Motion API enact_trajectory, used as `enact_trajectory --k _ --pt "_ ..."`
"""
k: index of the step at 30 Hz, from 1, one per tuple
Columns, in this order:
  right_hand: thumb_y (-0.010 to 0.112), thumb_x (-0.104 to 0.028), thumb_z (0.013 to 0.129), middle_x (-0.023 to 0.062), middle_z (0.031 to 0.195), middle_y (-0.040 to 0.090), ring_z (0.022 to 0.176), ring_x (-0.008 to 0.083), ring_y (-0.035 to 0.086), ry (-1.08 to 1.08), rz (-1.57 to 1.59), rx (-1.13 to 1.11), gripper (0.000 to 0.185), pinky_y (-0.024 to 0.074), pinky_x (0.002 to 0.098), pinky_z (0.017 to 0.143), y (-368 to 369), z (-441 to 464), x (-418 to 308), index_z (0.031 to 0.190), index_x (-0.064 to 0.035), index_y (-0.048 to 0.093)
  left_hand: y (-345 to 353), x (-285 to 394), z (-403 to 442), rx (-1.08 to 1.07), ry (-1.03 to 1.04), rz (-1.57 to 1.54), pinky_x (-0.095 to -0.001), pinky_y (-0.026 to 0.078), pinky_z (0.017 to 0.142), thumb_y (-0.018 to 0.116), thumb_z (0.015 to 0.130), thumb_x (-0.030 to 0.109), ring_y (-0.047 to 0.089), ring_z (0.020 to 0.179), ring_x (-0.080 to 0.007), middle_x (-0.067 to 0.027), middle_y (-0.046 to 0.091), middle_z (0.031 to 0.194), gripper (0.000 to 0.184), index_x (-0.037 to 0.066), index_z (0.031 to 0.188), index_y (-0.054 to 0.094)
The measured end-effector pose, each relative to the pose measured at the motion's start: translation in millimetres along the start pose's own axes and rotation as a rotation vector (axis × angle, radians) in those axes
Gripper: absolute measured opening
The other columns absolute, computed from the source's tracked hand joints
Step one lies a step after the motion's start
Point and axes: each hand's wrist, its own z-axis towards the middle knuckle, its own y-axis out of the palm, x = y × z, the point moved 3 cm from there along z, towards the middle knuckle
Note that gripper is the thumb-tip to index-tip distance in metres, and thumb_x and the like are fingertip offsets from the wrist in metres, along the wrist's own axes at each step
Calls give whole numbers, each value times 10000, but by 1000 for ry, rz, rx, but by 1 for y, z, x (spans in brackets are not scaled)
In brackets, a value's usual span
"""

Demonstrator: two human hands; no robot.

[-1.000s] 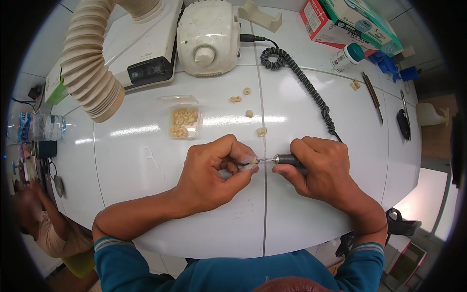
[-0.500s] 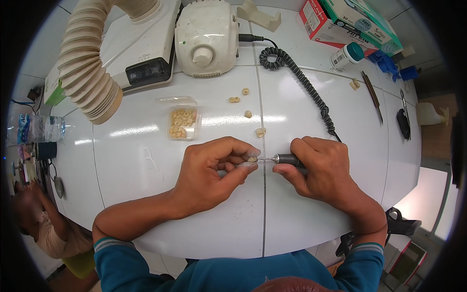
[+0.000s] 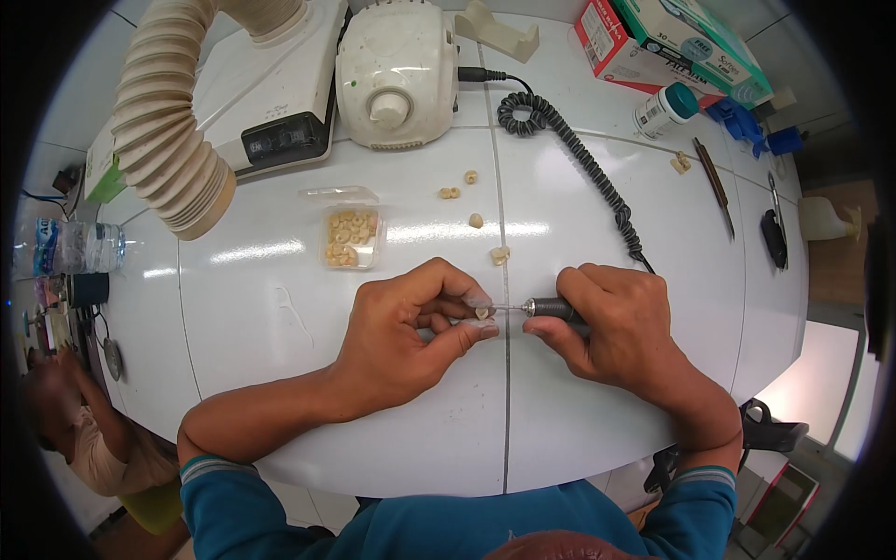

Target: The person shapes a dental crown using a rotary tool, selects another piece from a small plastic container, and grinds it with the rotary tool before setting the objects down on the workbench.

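My left hand [image 3: 406,327] pinches a small tooth-coloured dental crown [image 3: 483,314] between thumb and fingertips, which look dusted white. In my right hand [image 3: 611,322] is a dark rotary handpiece [image 3: 553,308], its thin metal bur pointing left and reaching the crown. Whether the bur touches the crown or sits just beside it, I cannot tell. Beyond my hands, several loose crowns lie on the white table, the nearest being a pale crown piece [image 3: 500,255]. A clear plastic box [image 3: 381,245] with its lid raised holds many more crowns.
A control unit [image 3: 397,79] with a knob feeds a coiled black cord [image 3: 597,168]. At the left hangs a ribbed suction hose [image 3: 154,121]. Boxes [image 3: 672,47], a white bottle [image 3: 665,110] and a brown-handled tool [image 3: 714,187] lie right. Another person [image 3: 103,429] sits at far left.
The crown has turned in my left fingertips and shifted slightly down and left. My left thumb and finger have moved a little; the right hand stays nearly still.
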Motion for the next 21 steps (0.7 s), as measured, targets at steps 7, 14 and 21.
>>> enact_trajectory --k 7,14,21 --pt "841 -551 973 44 634 560 518 242 602 -15 -3 -2 523 428 399 480 1 -1 1 810 -94 646 -1 1 -1 -2 31 70 -215 602 729 836 984 -51 762 944 -92 -96 779 1078 203 -15 1124 694" --pt "848 -552 963 36 631 557 519 242 603 -29 -2 -5 525 425 401 489 1 -1 2 800 -100 635 -2 2 -1 -4 47 91 -215 593 723 850 970 -43 748 926 -82 -90 777 1063 213 -11 1112 695" --pt "847 -562 956 33 633 557 521 240 603 -59 -10 -21 530 423 399 494 1 -1 2 797 -105 631 -1 1 -1 -1 9 65 -216 588 716 848 970 -52 758 908 -90 -83 784 1033 207 -6 1093 687"
